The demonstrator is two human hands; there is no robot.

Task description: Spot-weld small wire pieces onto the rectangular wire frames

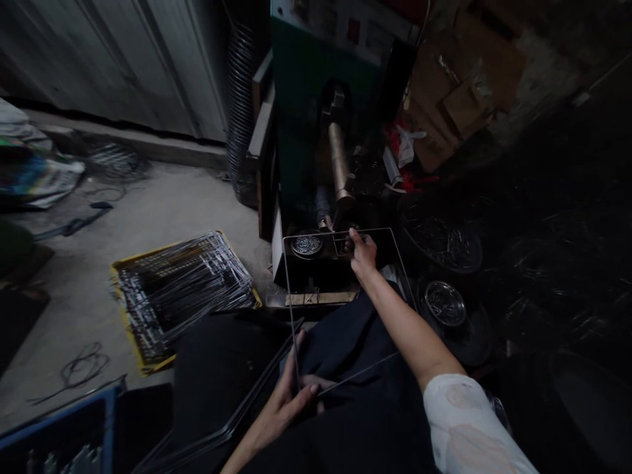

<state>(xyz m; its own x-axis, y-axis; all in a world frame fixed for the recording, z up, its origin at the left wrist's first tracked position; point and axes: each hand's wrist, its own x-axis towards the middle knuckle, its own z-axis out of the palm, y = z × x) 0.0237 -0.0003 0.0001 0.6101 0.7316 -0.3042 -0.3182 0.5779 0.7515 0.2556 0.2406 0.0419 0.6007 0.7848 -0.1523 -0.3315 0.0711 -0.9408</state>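
A large rectangular wire frame (290, 288) spans the space in front of me, its far side at the tip of a spot-welding machine's electrode (324, 220). My left hand (291, 395) is closed around the frame's near left corner, low over my lap. At the far side, my right hand (362, 253) pinches a small bent wire piece (340, 245) against the frame, just right of the electrode. Under the far side sits a round dish (307, 244) of small metal parts. More bent wire frames (230, 428) lie beside my left forearm.
A yellow crate (143, 365) heaped with wire pieces stands on the floor at left. A blue crate (109, 421) is at lower left. At right are a metal bowl (445, 303) and a dark basin (474, 253) with small parts. The green machine body (301, 131) rises ahead.
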